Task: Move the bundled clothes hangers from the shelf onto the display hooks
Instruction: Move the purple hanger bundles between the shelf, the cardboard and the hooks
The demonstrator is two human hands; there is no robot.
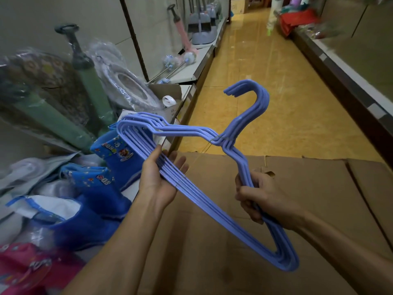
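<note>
Cardboard box [265,241]: nearest me, flaps shut, fills lower centre and right of the frame
Left hand [158,179]: I see it mid-frame, palm up, fingers nearly straight and apart, cradling the long bottom bars of the bundle
Right hand [258,198]: right of centre, fingers curled tight round one shoulder of the bundle
Hanger bundle [204,201]: lilac-blue, held in the air above the box, hooks pointing to upper centre, over the yellow floor [265,81]
Shelf [187,75]: left edge, stacked with blue boots [119,150] and green pumps [89,77]
</note>
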